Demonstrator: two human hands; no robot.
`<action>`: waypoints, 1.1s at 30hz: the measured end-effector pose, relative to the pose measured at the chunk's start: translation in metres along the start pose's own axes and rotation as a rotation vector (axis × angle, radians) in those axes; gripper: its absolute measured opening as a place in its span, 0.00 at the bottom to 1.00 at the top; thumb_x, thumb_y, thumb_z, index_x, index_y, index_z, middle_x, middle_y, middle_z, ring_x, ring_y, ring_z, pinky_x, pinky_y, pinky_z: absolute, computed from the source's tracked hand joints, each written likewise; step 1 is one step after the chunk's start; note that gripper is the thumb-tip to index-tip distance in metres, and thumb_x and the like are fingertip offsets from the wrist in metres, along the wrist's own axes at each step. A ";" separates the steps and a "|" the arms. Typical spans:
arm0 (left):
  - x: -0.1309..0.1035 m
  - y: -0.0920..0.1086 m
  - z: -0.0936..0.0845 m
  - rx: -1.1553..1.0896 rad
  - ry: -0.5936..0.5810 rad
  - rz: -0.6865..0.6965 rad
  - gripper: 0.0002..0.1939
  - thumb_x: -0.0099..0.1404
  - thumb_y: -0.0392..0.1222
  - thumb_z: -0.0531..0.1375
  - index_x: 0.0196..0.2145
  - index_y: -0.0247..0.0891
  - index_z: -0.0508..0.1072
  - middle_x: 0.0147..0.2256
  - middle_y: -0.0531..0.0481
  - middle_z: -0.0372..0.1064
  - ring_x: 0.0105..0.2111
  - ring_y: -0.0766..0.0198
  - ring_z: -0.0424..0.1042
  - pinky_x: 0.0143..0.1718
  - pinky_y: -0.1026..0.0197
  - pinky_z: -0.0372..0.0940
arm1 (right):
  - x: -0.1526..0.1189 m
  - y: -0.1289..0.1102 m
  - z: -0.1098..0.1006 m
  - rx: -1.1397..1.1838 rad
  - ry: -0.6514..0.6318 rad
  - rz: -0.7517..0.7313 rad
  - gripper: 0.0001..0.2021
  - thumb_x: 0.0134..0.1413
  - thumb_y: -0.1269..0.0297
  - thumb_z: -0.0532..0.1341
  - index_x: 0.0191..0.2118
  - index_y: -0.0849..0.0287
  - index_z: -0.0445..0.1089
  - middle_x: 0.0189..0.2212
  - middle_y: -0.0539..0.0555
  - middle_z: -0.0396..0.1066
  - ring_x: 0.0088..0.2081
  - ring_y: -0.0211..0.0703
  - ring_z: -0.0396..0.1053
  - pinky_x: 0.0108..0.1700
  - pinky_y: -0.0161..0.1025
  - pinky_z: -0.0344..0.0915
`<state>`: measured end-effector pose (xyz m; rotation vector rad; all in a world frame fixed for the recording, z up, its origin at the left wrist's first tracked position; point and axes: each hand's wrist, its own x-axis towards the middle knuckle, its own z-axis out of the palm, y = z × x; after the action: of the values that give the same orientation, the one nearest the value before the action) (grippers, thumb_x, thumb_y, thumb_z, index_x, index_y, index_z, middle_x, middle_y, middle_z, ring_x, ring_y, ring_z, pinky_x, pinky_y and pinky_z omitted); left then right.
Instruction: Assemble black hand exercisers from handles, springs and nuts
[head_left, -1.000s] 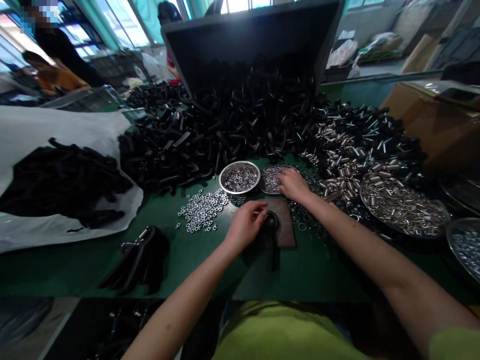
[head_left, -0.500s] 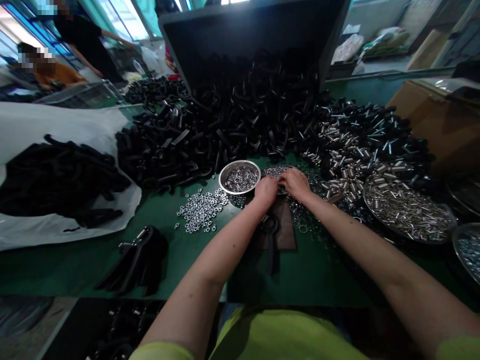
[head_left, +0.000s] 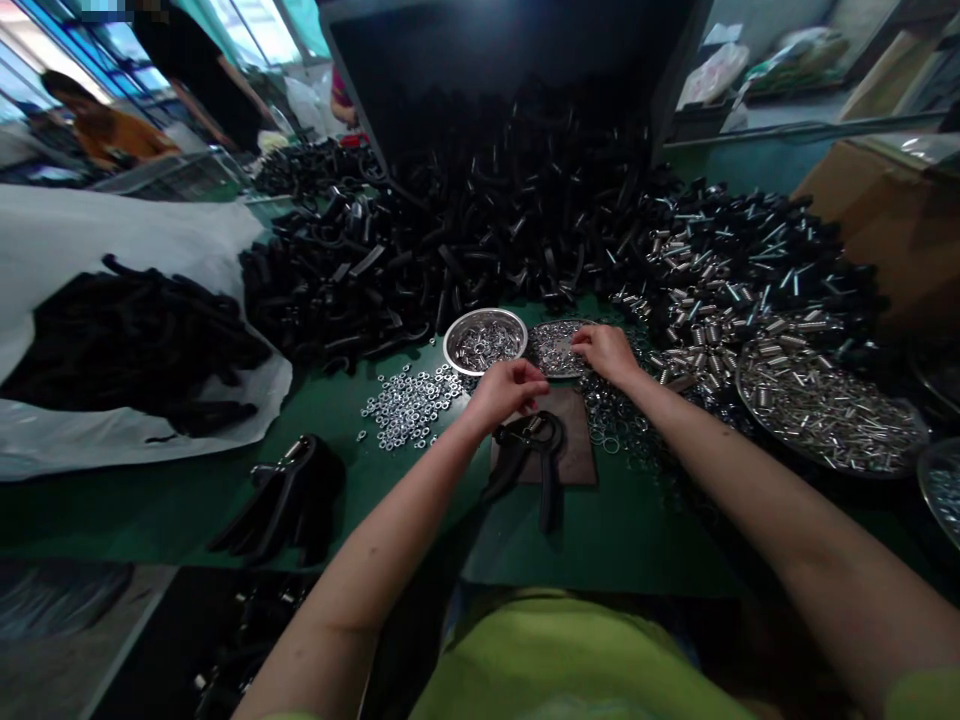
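My left hand (head_left: 510, 390) hovers just above a black two-legged hand grip (head_left: 550, 480) with a small metal spring at its top. Thumb and fingertips are closed in a pinch; whatever they hold is too small to make out. The hand grip lies on a brown square pad (head_left: 576, 440). Over a shallow tray of small metal parts (head_left: 551, 345), my right hand (head_left: 606, 352) has its fingertips pinched together, their contents unclear. A steel bowl of small metal parts (head_left: 448, 345) stands beside the tray, left of it.
Loose metal nuts (head_left: 411, 408) lie left of the pad. Black handles (head_left: 420, 250) are heaped behind, springs (head_left: 701, 330) to the right near a large tray of metal pins (head_left: 840, 405). Several assembled grips (head_left: 289, 500) stand at front left. Other people (head_left: 124, 130) are at back left.
My hands, close together at the tray before, have moved apart. The left came back toward me and left, above the hand grip; the right stays over the tray. The view shifted slightly.
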<state>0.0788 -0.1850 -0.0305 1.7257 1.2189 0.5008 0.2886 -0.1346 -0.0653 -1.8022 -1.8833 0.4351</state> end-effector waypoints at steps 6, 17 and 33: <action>-0.064 -0.027 0.002 0.117 0.096 0.138 0.04 0.56 0.41 0.64 0.29 0.38 0.76 0.33 0.50 0.72 0.37 0.62 0.69 0.43 0.58 0.62 | -0.026 -0.021 -0.006 0.211 -0.073 -0.004 0.06 0.48 0.68 0.62 0.33 0.63 0.74 0.29 0.54 0.75 0.31 0.41 0.71 0.35 0.37 0.65; -0.070 -0.049 0.025 0.097 0.211 0.184 0.02 0.57 0.38 0.63 0.29 0.38 0.75 0.38 0.51 0.72 0.42 0.61 0.67 0.48 0.57 0.58 | -0.087 -0.047 0.014 0.306 -0.239 -0.184 0.04 0.48 0.68 0.62 0.30 0.59 0.74 0.29 0.51 0.73 0.33 0.39 0.70 0.37 0.35 0.63; -0.052 -0.047 0.019 0.078 0.056 -0.065 0.05 0.51 0.41 0.66 0.28 0.38 0.77 0.30 0.52 0.73 0.33 0.63 0.70 0.39 0.61 0.63 | -0.052 -0.059 0.021 0.099 -0.466 -0.141 0.04 0.37 0.68 0.68 0.23 0.59 0.73 0.18 0.46 0.70 0.24 0.36 0.66 0.26 0.32 0.55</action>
<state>0.0475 -0.2361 -0.0707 1.7410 1.3456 0.4714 0.2278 -0.1886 -0.0569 -1.5848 -2.2296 0.9435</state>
